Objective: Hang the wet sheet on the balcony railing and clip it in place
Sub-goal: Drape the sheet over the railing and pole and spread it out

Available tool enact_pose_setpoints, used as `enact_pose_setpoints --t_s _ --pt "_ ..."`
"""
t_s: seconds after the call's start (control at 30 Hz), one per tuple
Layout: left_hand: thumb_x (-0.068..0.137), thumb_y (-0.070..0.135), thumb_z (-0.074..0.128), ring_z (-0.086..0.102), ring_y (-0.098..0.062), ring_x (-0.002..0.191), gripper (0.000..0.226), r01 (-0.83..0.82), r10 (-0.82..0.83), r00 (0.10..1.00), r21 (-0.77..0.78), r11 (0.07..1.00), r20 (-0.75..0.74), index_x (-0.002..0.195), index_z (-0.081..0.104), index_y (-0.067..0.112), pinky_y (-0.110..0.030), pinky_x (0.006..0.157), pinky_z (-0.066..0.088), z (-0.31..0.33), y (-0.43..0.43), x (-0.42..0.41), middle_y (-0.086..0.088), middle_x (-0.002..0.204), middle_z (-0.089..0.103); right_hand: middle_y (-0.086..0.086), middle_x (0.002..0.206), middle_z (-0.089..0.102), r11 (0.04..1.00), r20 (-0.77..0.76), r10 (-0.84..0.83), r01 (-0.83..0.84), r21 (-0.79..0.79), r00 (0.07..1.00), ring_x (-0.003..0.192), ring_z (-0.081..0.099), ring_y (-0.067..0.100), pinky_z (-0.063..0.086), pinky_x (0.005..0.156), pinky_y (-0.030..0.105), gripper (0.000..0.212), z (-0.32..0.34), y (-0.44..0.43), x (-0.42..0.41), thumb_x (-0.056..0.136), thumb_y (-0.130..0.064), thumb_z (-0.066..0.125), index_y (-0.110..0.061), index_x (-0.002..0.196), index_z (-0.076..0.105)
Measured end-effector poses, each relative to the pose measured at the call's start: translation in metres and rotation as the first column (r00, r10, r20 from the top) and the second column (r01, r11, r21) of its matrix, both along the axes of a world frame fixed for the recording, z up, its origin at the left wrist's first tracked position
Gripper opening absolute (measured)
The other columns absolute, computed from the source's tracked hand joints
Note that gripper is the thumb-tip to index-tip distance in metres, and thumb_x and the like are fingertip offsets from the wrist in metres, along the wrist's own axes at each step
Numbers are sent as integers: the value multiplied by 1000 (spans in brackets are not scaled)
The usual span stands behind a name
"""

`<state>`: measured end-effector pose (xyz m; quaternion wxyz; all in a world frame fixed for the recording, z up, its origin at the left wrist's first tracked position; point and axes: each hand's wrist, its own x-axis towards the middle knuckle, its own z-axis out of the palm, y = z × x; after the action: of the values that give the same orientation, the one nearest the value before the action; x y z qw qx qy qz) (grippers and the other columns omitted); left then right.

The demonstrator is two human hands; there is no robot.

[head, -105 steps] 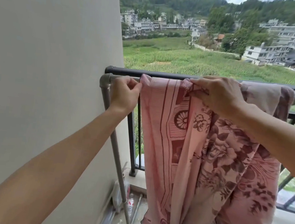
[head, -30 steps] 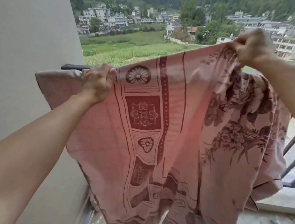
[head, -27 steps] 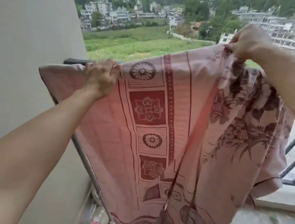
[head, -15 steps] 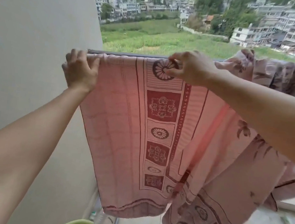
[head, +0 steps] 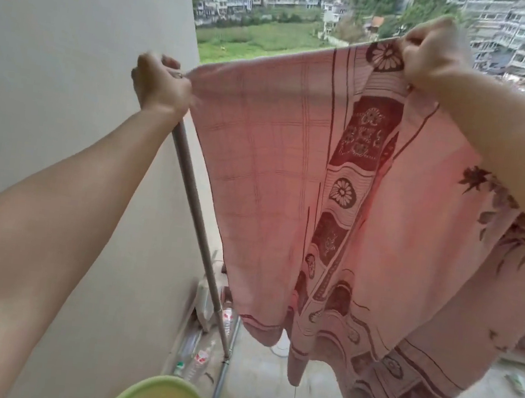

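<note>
Left hand: the left hand (head: 161, 86) is up by the pale wall (head: 72, 79). Its fingers (head: 172, 63) are curled tight around the left top corner of the sheet.
Right hand: the right hand (head: 434, 53) is up higher, on the right. Its fingers (head: 415, 70) are closed and pinch the top edge of the sheet, just beside a dark round flower print.
Sheet: the big pink cloth sheet with dark red flower and square prints (head: 337, 191) is held up in the air between the two hands. Its top edge is pulled straight and slopes up to the right. The rest hangs down, and its bottom does not touch the floor. More of it bunches under the right arm.
Pole: a thin grey metal pole (head: 195, 204) slants down from under the left hand to the floor. Its top is hidden by the hand and the sheet.
Floor: the grey balcony floor (head: 265, 395) has some clear plastic bottles with red labels (head: 200, 357) lying near the foot of the pole, by the wall.
Bowl: the rim of a light green round plastic bowl (head: 147, 392) shows at the very bottom.
Far away: green fields (head: 256, 41) and many pale buildings (head: 517, 48).
</note>
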<state>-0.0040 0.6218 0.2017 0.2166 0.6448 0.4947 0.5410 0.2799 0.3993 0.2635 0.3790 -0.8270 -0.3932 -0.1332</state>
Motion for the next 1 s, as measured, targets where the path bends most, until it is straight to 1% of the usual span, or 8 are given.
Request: enact_pose_setpoints --t_s 0.17,0.27,0.37,0.47,0.57,0.67,0.83,1.0 --pt "72 11 52 68 -13 81 18 67 -73 996 108 992 45 72 63 26 -25 73 56 39 -21 24 6 75 67 -4 72 59 987 -42 -151 153 47 988 80 70 25 55 62 42 24 9 5 43 79 -43 56 -23 66 59" --pt "74 3 49 68 -10 72 25 115 -122 985 61 991 124 72 64 23 -21 56 55 48 -28 26 4 79 67 3 101 69 988 1 -154 154 -14 988 90 68 27 59 76 43 15 14 -11 10 94 -27 56 -23 101 68" --pt "72 -3 52 61 -7 46 25 197 -182 958 -49 979 221 78 66 17 -22 43 50 46 -31 25 -2 75 67 -2 121 61 994 21 54 -52 -99 998 100 62 22 55 87 42 39 8 -12 -24 95 -36 60 -22 131 55" --pt "69 -10 56 57 -15 42 25 335 -257 888 -152 930 380 75 64 13 -30 47 54 46 -37 25 -8 68 63 0 126 62 915 92 346 -315 -251 934 105 60 18 53 87 36 47 -14 -1 -59 90 -44 63 -20 130 57" --pt "72 -15 57 56 -15 44 27 379 -264 845 -172 909 466 75 61 12 -24 47 49 52 -42 22 -8 67 62 -2 106 70 900 194 376 -307 -309 906 89 64 19 46 61 22 28 -28 6 -65 91 -35 66 -18 114 71" --pt "74 -8 67 65 -22 57 23 413 -301 851 -194 890 431 80 59 12 -34 51 56 49 -48 15 -11 78 67 1 95 73 956 209 274 -241 -169 939 81 63 21 50 64 26 20 -18 9 -54 94 -28 62 -16 106 74" --pt "83 -4 70 73 -28 70 23 699 -580 699 -226 678 419 101 59 4 -31 59 58 34 -78 34 -15 91 72 9 95 71 999 159 23 -17 -42 987 80 60 22 56 74 39 18 -1 10 -22 96 -20 56 -12 98 72" --pt "81 -9 67 70 -15 78 20 685 -674 723 -35 727 153 90 70 8 -21 67 57 40 -97 61 -7 90 72 5 98 68 941 132 -24 67 -332 991 72 58 22 45 53 26 23 -12 -5 -2 94 -31 62 -15 108 71"
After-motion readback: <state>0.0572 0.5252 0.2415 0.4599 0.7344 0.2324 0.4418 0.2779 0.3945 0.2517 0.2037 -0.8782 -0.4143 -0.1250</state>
